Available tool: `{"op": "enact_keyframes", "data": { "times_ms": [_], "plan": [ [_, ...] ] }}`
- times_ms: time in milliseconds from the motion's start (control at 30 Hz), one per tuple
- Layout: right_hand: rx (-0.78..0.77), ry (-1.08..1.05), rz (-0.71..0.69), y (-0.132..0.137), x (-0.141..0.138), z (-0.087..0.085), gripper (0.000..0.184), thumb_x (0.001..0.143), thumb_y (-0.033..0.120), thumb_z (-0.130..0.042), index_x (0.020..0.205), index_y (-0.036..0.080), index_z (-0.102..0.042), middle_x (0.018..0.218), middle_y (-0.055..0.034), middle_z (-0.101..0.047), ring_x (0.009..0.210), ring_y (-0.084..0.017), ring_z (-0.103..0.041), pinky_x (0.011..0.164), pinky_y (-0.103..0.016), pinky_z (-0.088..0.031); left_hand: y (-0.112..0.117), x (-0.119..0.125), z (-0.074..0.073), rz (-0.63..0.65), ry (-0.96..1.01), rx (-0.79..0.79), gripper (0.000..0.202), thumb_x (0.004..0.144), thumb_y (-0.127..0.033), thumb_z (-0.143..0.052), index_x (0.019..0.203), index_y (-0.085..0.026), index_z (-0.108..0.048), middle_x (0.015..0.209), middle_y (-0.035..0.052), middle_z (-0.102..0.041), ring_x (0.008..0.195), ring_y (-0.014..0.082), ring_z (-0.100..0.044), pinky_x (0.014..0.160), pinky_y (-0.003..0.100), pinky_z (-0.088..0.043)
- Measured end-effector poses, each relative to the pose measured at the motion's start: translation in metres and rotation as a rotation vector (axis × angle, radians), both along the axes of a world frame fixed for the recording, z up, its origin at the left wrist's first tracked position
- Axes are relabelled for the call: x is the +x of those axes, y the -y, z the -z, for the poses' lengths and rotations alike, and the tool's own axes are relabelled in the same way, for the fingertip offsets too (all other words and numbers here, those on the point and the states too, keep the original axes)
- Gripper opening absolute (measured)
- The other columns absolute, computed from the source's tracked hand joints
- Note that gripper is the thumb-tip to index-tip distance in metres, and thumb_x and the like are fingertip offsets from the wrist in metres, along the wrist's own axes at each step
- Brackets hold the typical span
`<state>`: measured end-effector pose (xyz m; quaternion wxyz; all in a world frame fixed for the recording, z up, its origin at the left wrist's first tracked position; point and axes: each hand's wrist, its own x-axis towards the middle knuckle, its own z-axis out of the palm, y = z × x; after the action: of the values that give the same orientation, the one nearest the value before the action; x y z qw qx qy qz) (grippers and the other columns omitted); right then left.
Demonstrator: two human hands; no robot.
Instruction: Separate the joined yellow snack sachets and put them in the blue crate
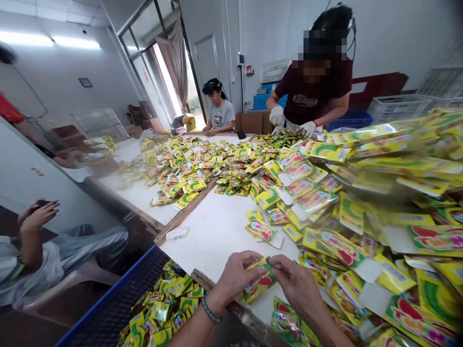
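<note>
Low in the middle of the view, my left hand (240, 274) is closed around a small yellow printed carton (257, 288) with red and green fruit pictures. My right hand (298, 284) has its fingertips pinched together at the carton's upper right end. Whether a packet sits between those fingertips is hidden. Below my right hand, shiny green packets (287, 320) lie by the table edge. Just beyond my hands is a short stack of flattened-looking cartons (262, 230) with white flaps, resting on the white tabletop (213, 231).
Heaped cartons (340, 246) cover the right side, and a pile of packets (188, 168) lies farther back. A blue crate (104, 306) of yellow packets stands below left. Wooden strips (191, 207) divide the table. Across it, a gloved co-worker (307, 96) handles packets; other people sit nearby.
</note>
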<state>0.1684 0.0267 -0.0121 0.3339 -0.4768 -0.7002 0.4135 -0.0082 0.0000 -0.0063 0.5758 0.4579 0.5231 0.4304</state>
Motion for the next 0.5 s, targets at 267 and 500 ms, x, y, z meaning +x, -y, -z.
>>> {"op": "enact_keyframes", "data": {
  "times_ms": [267,500],
  "plan": [
    [-0.154,-0.068,-0.081,0.016,-0.009,-0.016,0.044,0.087,0.051,-0.047,0.119,0.021,-0.044,0.069,-0.0001,-0.068,0.06,-0.017,-0.06,0.059,-0.029,-0.045,0.0,-0.001,-0.001,-0.014,-0.039,0.002,0.034,0.069,-0.034,-0.073,0.095,-0.011,-0.07,0.08,0.0061,-0.07,0.068,0.0154,-0.06,0.064,0.025,-0.044],
    [-0.239,-0.241,-0.021,0.014,-0.013,-0.008,0.051,0.085,0.036,-0.053,0.13,0.018,-0.036,0.068,0.0026,-0.066,0.058,-0.014,-0.056,0.055,-0.025,-0.039,0.007,0.001,-0.006,0.183,0.061,-0.15,0.047,0.073,-0.047,-0.069,0.106,-0.013,-0.062,0.086,0.0063,-0.069,0.075,0.0176,-0.063,0.068,0.026,-0.047]
  ]
}}
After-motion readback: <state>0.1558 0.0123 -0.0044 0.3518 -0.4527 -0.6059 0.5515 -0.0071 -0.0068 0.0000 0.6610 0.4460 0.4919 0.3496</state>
